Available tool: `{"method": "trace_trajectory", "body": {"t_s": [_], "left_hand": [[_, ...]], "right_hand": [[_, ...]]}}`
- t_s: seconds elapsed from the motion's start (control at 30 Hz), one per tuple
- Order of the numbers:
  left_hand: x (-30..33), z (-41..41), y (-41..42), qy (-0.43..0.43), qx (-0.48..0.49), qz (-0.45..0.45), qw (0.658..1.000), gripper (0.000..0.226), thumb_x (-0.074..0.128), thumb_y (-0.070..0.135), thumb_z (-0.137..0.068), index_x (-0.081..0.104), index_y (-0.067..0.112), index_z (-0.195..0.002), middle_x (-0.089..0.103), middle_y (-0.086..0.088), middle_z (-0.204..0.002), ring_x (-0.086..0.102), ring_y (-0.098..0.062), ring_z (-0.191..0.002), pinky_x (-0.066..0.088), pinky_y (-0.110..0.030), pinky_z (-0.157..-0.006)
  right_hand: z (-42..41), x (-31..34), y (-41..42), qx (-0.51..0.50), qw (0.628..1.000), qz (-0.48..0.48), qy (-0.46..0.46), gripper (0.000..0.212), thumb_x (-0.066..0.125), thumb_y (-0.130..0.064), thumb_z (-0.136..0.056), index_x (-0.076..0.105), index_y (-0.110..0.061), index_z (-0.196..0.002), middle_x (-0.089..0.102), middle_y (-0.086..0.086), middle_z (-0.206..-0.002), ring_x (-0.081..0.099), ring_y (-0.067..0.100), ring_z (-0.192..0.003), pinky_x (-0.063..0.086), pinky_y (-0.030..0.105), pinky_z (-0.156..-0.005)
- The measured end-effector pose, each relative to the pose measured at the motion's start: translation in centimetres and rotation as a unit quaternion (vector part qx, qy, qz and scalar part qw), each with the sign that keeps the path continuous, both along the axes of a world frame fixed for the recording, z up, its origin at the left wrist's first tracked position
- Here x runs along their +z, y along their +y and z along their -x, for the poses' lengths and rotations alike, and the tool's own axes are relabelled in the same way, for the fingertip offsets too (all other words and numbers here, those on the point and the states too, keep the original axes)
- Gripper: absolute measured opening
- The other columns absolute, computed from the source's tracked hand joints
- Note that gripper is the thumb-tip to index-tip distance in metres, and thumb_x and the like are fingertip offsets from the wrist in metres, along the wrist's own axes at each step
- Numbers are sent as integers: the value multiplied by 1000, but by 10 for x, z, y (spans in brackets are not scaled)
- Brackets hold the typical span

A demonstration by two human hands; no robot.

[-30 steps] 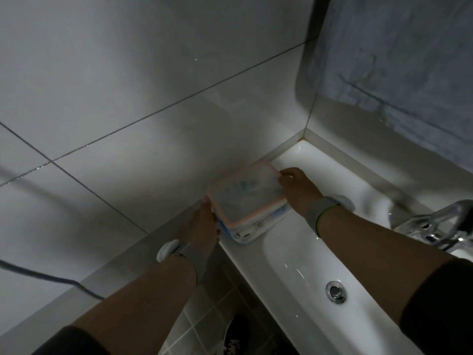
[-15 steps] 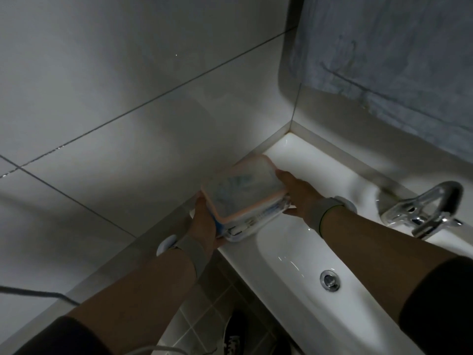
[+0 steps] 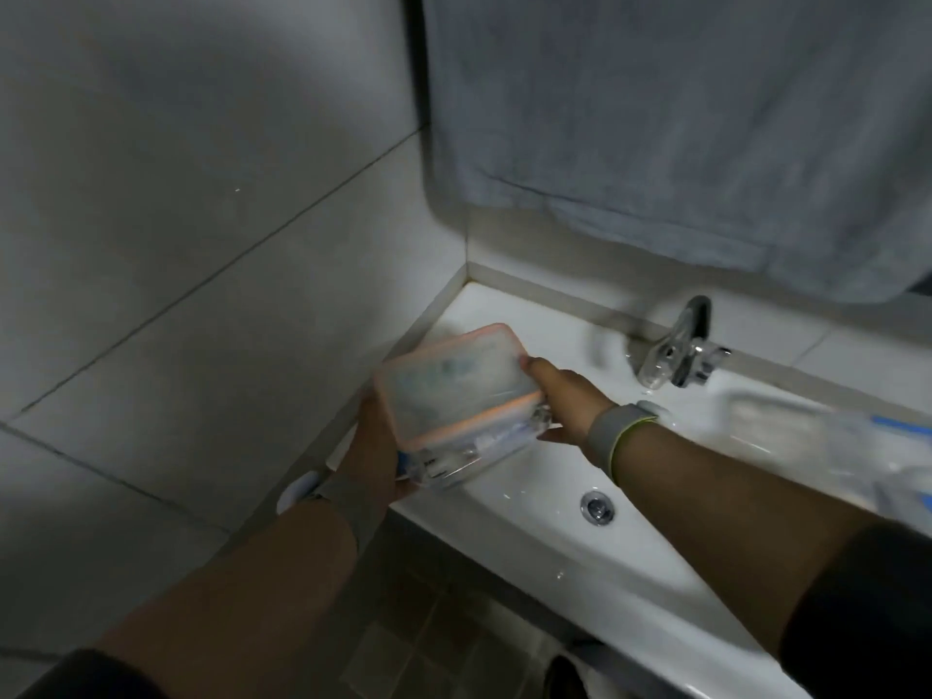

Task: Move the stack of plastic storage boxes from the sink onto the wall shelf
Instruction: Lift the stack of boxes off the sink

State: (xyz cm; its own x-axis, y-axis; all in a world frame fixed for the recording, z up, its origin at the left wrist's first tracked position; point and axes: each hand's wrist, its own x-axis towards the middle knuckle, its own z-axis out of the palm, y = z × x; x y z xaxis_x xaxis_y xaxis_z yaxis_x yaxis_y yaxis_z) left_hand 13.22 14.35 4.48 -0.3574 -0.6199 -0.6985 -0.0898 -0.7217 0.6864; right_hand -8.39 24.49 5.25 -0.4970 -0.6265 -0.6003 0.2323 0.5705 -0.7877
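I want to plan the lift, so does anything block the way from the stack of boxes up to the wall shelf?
Both the left hand and the right hand grip the stack of boxes at the sink corner. The wall shelf is out of view, so the path cannot be judged. A grey towel hangs above, to the right.

Left arm: reached forward from the lower left, bare forearm, dark sleeve at the frame's bottom edge.
Left wrist: wore a grey band.
Left hand [image 3: 375, 446]: cupped, palm turned inward, grip closed on the near-left end of the stack of boxes [image 3: 456, 401].
Right arm: stretched in from the lower right (dark sleeve near the elbow).
Right wrist: grey band with a pale green edge.
Right hand [image 3: 565, 401]: grip closed on the stack's right end, thumb on top.
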Motion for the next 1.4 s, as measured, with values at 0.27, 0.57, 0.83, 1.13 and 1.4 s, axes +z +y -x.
{"method": "trace_trajectory", "body": {"t_s": [0.27,0.57,0.83,1.13,1.4], "left_hand": [[27,33,40,-36,-130,49,990,68,35,84,-89,70,38,-125,76,0,-122,71,-26,-111,56,-56,-99],[49,100,125,-26,-258,73,963,67,34,79,-93,71,32,-126,75,-6,-123,72,-28,-107,63,-48,-86],[69,164,172,3,-329,87,940,73,36,82,-91,74,28,-122,74,-13,-125,70,-35,-112,60,-49,-86],[91,247,202,34,-380,118,917,70,41,83,-89,84,28,-98,83,-9,-97,80,-30,-83,64,-48,-64],[80,330,201,46,-453,166,875,71,39,71,-95,85,27,-64,80,-9,-71,77,-25,-58,60,-32,-53]], "right_hand": [[-5,20,95,-154,988,30,-8,60,66,-71,-66,70,-21,-98,75,8,-112,73,31,-104,62,39,-78],[21,52,221,-261,965,17,20,48,68,-64,-85,68,-19,-101,75,12,-115,75,31,-101,63,38,-76],[42,84,307,-303,951,46,27,83,71,-72,-66,65,-16,-128,73,10,-123,73,32,-111,63,48,-94],[58,106,369,-328,942,72,12,78,76,-70,-70,70,-19,-130,76,7,-127,73,27,-114,62,45,-100],[50,94,375,-398,913,87,-16,110,80,-74,-52,61,-11,-141,75,11,-129,74,27,-115,62,41,-102]]}}
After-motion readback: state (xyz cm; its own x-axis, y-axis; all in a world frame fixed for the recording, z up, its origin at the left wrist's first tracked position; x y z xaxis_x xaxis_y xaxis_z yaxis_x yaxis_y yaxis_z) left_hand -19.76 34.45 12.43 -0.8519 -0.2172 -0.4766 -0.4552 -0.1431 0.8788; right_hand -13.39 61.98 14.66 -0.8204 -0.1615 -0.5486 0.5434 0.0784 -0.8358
